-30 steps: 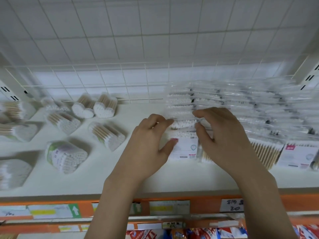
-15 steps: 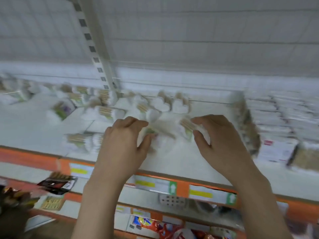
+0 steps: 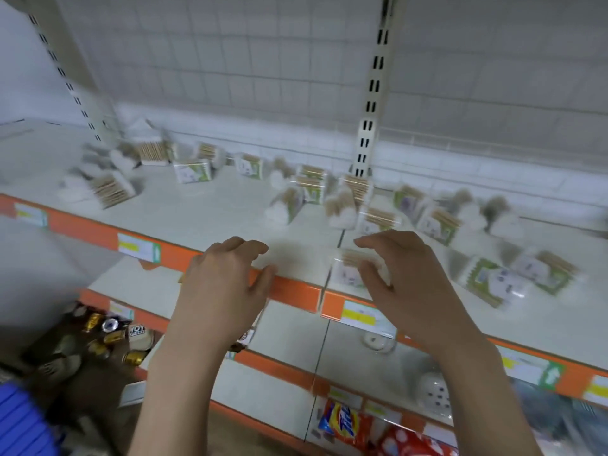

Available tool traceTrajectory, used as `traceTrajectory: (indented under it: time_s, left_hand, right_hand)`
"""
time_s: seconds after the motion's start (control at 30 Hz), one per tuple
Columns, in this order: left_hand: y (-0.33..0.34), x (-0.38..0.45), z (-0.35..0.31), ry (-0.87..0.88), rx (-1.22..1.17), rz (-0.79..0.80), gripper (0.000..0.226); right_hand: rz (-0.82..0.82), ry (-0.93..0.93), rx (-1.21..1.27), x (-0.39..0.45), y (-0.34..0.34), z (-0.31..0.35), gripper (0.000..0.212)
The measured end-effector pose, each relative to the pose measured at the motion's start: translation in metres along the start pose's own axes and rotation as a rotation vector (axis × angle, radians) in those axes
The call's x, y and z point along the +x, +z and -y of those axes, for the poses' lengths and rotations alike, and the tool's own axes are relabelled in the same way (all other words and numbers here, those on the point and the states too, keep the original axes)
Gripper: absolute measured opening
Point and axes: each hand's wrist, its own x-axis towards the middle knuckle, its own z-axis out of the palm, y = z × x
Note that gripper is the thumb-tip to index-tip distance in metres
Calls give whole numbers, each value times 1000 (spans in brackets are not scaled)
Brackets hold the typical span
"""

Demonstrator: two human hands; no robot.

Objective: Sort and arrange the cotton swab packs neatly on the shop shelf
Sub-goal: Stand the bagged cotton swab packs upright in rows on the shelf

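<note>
Many small clear cotton swab packs (image 3: 286,205) with wooden sticks lie scattered and tilted along the white shelf (image 3: 210,212), some with green labels (image 3: 192,171). My right hand (image 3: 408,287) is at the shelf's front edge, its fingers and thumb curved round one small pack (image 3: 347,269). My left hand (image 3: 227,284) hovers over the orange shelf edge with its fingers loosely curled, holding nothing. The picture is blurred by motion.
Two slotted metal uprights (image 3: 370,103) rise from the back of the shelf, before a wire grid wall. An orange price rail (image 3: 296,291) with labels runs along the front. Lower shelves hold snack bags (image 3: 345,422) and white round items (image 3: 434,393). A blue crate (image 3: 19,422) is at bottom left.
The view has swung left, from the neat flat packs on the right to the scattered packs. Both hands have come back toward the shelf's front edge.
</note>
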Motion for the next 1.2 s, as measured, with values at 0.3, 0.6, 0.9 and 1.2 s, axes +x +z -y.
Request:
traceTrajectory:
  time_s: [0.3,0.6,0.9,1.2]
  left_hand:
    - [-1,22,37,-21,-41,8,31]
    - [-14,55,74,-59,66,12,34]
    - [-13,89,134,-68,64,46,34]
    - [-39,160,249,45,2,116,36]
  right_hand:
    - [17,-24,-63,34,25,18,29]
    - [66,-65,8,83,67,29,30]
    - [79,-71,10,132,112,58,28]
    - [58,2,-52,195,182,136,28]
